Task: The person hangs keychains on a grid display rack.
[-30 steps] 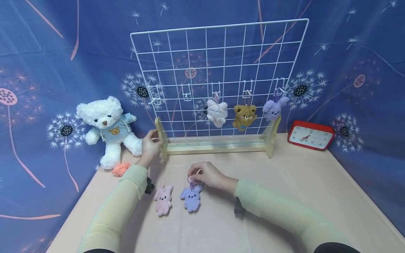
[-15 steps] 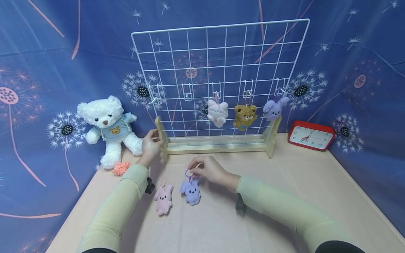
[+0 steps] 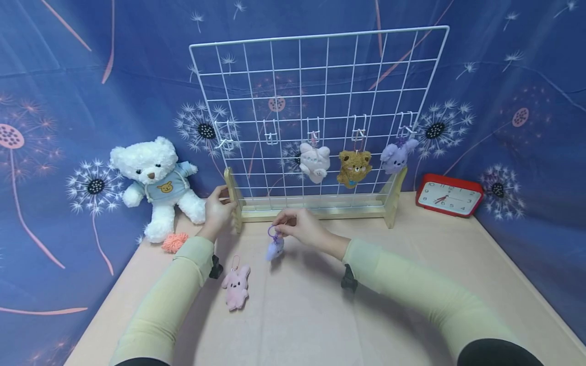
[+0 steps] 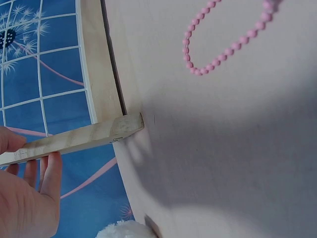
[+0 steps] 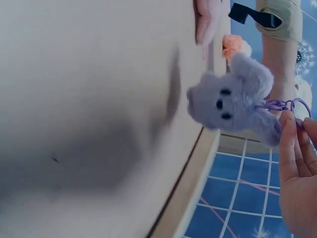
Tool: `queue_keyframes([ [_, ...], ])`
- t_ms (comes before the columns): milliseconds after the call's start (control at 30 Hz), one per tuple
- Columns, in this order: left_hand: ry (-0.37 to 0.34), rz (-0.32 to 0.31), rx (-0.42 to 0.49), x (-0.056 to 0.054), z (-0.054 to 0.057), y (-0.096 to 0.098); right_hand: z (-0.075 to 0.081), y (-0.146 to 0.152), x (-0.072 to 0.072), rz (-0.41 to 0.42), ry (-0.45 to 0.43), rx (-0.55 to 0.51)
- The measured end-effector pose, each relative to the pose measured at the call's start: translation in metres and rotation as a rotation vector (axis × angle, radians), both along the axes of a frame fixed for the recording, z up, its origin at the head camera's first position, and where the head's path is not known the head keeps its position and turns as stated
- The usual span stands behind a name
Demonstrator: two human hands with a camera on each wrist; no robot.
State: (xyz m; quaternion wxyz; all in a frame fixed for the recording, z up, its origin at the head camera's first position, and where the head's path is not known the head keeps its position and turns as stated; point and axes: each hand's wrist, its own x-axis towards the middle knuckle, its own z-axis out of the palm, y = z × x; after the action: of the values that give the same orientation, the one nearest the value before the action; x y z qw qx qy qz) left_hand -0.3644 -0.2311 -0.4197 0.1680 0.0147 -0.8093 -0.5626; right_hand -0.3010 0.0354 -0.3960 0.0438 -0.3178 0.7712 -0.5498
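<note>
My right hand [image 3: 299,227] pinches the purple ring of a plush bunny keychain [image 3: 275,248], which dangles above the table in front of the rack. In the right wrist view the lilac bunny [image 5: 233,99] shows its face, hanging from a purple clasp [image 5: 277,104]. My left hand [image 3: 220,209] grips the wooden side post [image 4: 89,141] of the white wire grid rack [image 3: 320,38], thumb on one side and fingers on the other. A pink plush bunny keychain [image 3: 236,288] lies on the table between my forearms, its pink bead loop [image 4: 218,60] visible in the left wrist view.
From hooks on the grid hang a white plush [image 3: 314,162], a brown bear plush [image 3: 354,169] and a purple bunny plush [image 3: 397,156]. Two left hooks [image 3: 271,138] carry nothing. A white teddy bear [image 3: 157,190], orange yarn [image 3: 175,243] and a red clock [image 3: 449,195] stand around.
The right hand has lifted the purple bunny keychain off the table and carried it toward the rack; the bunny has turned sideways. My left hand stays on the post.
</note>
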Motion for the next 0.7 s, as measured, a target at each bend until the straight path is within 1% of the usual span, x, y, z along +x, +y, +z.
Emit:
queue_keyframes([
  [233, 0.004, 0.000, 0.000, 0.000, 0.000, 0.000, 0.020, 0.000, -0.007, -0.028, 0.047, -0.031],
  [600, 0.000, 0.003, 0.000, 0.001, 0.001, 0.000, 0.053, -0.001, -0.016, -0.147, 0.163, -0.023],
  [700, -0.006, 0.005, -0.007, 0.002, 0.002, 0.001, 0.062, -0.001, -0.018, -0.171, 0.171, -0.031],
])
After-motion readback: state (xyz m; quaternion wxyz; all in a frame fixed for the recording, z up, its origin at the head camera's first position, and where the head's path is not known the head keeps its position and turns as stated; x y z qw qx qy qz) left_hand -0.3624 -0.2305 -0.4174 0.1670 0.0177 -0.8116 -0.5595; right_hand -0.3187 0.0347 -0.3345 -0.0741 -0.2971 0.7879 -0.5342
